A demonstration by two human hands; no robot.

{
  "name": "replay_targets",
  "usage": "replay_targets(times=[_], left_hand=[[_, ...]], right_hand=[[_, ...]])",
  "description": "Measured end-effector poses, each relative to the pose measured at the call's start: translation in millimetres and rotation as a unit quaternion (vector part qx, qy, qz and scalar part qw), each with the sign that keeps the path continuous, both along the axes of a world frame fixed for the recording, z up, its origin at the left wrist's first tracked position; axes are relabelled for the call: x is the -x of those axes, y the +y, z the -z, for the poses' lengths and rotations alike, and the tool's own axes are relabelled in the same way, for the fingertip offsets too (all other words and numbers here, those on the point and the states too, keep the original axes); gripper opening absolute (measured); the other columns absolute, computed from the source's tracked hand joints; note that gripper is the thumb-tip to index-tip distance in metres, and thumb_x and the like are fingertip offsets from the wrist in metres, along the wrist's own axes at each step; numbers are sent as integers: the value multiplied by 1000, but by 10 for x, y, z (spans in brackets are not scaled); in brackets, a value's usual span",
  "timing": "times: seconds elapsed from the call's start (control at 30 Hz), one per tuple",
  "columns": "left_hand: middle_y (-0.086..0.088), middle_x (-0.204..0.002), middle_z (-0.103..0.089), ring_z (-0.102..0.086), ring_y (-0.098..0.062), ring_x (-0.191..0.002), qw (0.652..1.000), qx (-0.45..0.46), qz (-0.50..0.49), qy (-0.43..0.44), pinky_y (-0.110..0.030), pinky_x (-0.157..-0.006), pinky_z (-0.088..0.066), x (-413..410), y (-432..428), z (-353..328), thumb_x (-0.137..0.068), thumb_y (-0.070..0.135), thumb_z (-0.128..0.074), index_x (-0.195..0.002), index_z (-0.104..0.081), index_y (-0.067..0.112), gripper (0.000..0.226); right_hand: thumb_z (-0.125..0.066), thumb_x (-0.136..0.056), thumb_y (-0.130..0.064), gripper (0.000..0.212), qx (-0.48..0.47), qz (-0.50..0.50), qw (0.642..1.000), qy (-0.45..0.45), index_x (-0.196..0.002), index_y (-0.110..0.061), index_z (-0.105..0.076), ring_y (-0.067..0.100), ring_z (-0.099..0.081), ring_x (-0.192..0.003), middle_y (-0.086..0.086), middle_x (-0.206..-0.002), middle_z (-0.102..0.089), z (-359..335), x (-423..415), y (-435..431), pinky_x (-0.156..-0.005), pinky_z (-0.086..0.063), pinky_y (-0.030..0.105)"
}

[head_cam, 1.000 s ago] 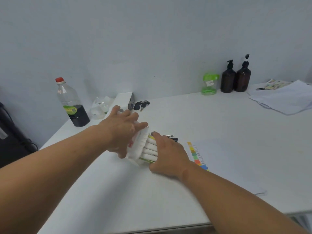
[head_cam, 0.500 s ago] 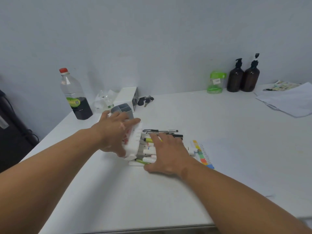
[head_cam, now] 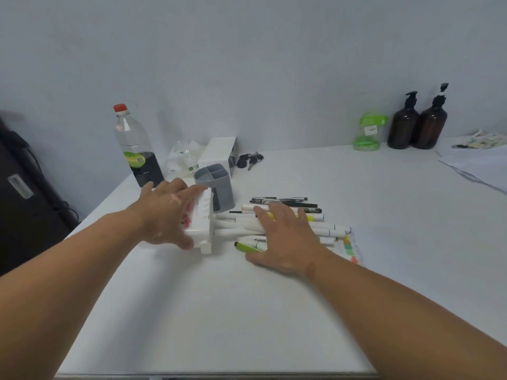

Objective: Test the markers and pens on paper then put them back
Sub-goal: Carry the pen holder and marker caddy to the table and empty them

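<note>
Head view shows your right hand (head_cam: 285, 237) flat, fingers spread, on smooth white markers (head_cam: 241, 229) that have slid farther out of the ribbed plastic holder (head_cam: 203, 226), which your left hand (head_cam: 167, 212) grips. Behind your left fingers, a grey cup (head_cam: 216, 187) is now uncovered.

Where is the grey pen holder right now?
In the head view the grey pen holder stands upright left of centre on the table, just behind the white marker case held by the left hand, in front of a white box.
</note>
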State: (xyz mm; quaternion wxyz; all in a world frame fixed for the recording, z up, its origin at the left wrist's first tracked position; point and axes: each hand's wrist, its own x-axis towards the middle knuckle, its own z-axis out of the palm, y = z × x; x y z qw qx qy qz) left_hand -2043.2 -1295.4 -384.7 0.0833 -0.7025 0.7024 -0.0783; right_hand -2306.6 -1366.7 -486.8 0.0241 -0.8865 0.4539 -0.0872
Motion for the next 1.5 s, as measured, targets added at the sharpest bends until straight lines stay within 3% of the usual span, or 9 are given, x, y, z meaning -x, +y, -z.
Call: replay_targets(times=[0.27,0.47,0.57,0.63,0.8,0.93,1.0,1.23,1.5], left_hand=[[2,-140,-39,-41,-27,-128,1000,10,-15,-8,-54,-115,-25,-105,-6,-142,-46,76,-75,-154,-7,42,132],[9,-118,-45,-52,-20,-102,975,54,-60,205,-38,-91,-48,-368,199,-78,-43,68,-83,-150,-20,43,126],[36,-103,-53,-57,2,-90,928,114,-45,352,-16,-70,-44,-428,324,-66,-39,62,-87,-119,-32,75,99],[44,-102,-57,-61,6,-92,880,144,-69,446,-18,-70,-48,-472,381,-27,-36,60,-90,-110,-34,80,95],[6,-126,-61,-64,-21,-112,745,175,-124,632,-47,-90,-57,-489,383,304,-32,53,-98,-140,-41,40,123],[-2,-130,-60,-61,-28,-117,639,232,-156,716,-56,-99,-52,-399,290,558,-40,33,-97,-137,-42,28,112],[-3,-132,-58,-59,-28,-119,614,253,-167,729,-56,-102,-50,-416,247,643,-48,25,-93,-138,-40,27,104],[18,-122,-65,-58,-12,-119,628,198,-131,741,-36,-91,-49,-616,69,676,-54,28,-92,-128,-47,49,89],[11,-120,-71,-66,-14,-113,604,148,-116,774,-26,-82,-55,-674,-217,675,-67,14,-87,-121,-53,48,73]], right_hand=[[-35,-75,-93,104,-4,9,999,31,-159,-33,-22,28,-19,-153,4,-167,-24,35,58,-156,-123,-11,59],[-33,-73,-92,104,-6,7,1000,23,-158,-33,-23,28,-18,-154,4,-167,-23,55,67,-190,-124,-10,59],[-29,-71,-92,104,5,8,1000,20,-157,-34,-24,28,-20,-153,3,-166,-25,83,68,-191,-124,-11,57],[-27,-71,-92,104,13,8,1000,15,-156,-34,-25,28,-22,-152,3,-165,-26,98,61,-183,-124,-12,57],[-30,-77,-89,98,27,7,999,21,-157,-33,-24,26,-22,-152,3,-165,-27,74,52,-137,-124,-11,56],[-32,-82,-84,92,34,2,999,29,-157,-31,-23,25,-18,-154,4,-166,-24,61,54,-39,-125,-6,56],[-33,-83,-83,91,25,-1,999,30,-157,-32,-22,25,-15,-155,4,-167,-21,64,72,1,-126,-5,56],[-34,-77,-87,95,8,-27,1000,14,-155,-34,-26,22,-16,-155,1,-167,-22,41,188,-10,-126,-8,50],[-36,-69,-90,99,-4,-66,997,-25,-154,-40,-30,14,-24,-150,-10,-163,-28,74,225,-119,-125,-17,39]])
